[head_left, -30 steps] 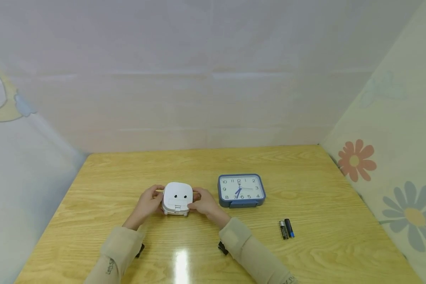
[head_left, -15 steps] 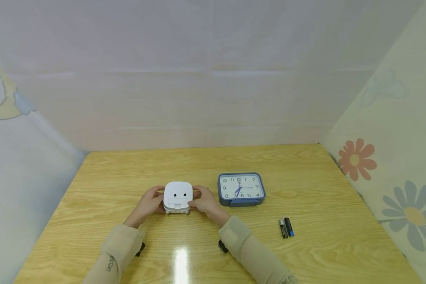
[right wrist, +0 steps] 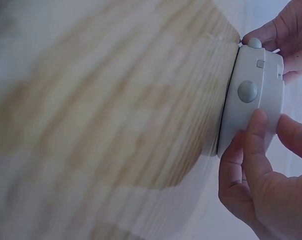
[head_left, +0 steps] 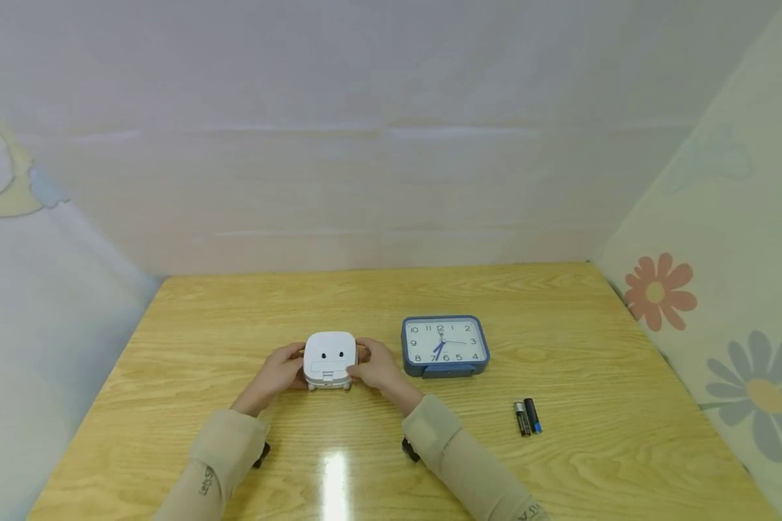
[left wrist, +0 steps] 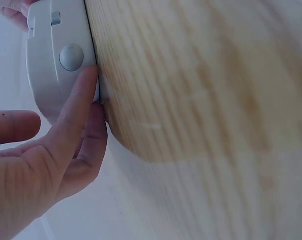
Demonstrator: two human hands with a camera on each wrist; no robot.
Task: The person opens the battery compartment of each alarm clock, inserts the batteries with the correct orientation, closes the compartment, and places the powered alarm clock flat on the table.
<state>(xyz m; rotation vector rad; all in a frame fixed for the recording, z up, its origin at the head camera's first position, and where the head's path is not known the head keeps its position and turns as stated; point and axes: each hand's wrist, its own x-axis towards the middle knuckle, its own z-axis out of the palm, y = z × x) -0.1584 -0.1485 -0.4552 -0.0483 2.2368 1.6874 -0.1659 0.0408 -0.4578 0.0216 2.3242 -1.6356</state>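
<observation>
A small white alarm clock (head_left: 329,357) lies back side up on the wooden table, with two dark dots and a cover panel showing. Round grey feet (right wrist: 247,91) stick out from its near side. My left hand (head_left: 280,373) holds its left side; in the left wrist view a fingertip touches the casing beside a foot, and the thumb stands apart. On the right side my right hand (head_left: 379,370) grips it, with the thumb at the near right corner and fingers along the edge. The clock's face is hidden.
A blue alarm clock (head_left: 444,341) stands just right of my right hand, face visible. Two batteries (head_left: 526,417) lie farther right on the table (head_left: 599,362). Dark wrist-mounted pieces (head_left: 410,450) show beside the sleeves. Fabric walls border the table's back and sides.
The white alarm clock has turned slightly, squaring up to me, and shifted a little to the right with both hands on it. The view has also shifted slightly.
</observation>
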